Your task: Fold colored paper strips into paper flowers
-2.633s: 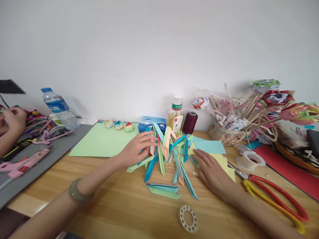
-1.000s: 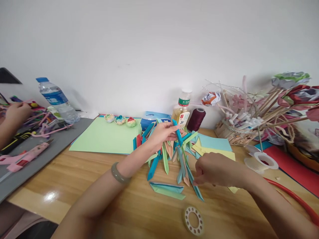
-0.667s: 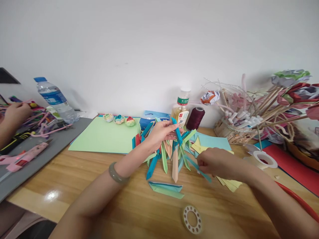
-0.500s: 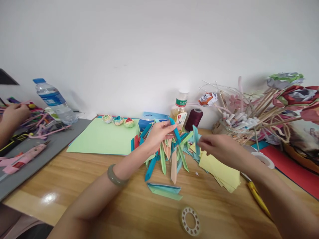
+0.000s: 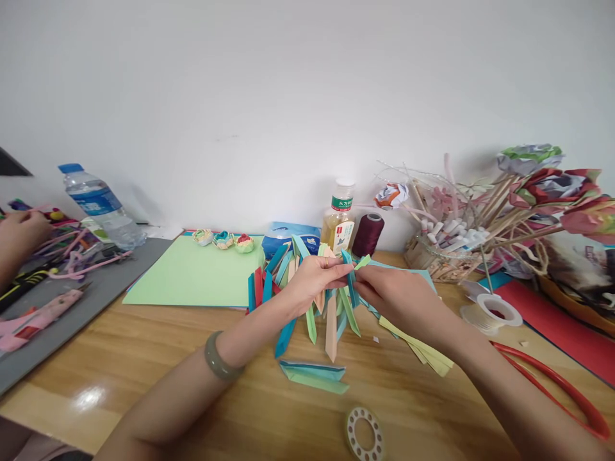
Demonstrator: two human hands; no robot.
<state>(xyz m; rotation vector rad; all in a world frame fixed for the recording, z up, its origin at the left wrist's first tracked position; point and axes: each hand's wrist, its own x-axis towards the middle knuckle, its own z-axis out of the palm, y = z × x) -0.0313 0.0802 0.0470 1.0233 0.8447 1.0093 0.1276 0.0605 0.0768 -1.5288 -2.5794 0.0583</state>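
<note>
My left hand (image 5: 312, 280) is closed in a pinch on a blue folded paper strip (image 5: 350, 275). My right hand (image 5: 398, 298) meets it from the right, fingers closed at the same strip; its fingertips are partly hidden. A pale green tip of paper (image 5: 364, 261) shows just above the right fingers. Below and behind both hands lies a heap of folded strips in blue, green, peach and red, including a peach strip (image 5: 331, 328). Nearer to me are a few blue and green folded strips (image 5: 313, 376). Yellow paper slips (image 5: 423, 349) lie under the right forearm.
A tape roll (image 5: 364, 435) lies at the front. Behind stand a drink bottle (image 5: 339, 221), a maroon thread cone (image 5: 368, 235) and a tissue pack (image 5: 288, 238). Green paper sheets (image 5: 192, 272) lie left, red-handled scissors (image 5: 567, 390) right. Another person's hand (image 5: 24, 234) is at far left.
My right hand has moved left to the left hand, with its light blue strip no longer distinguishable. The view has shifted slightly, bringing the red handle into sight.
</note>
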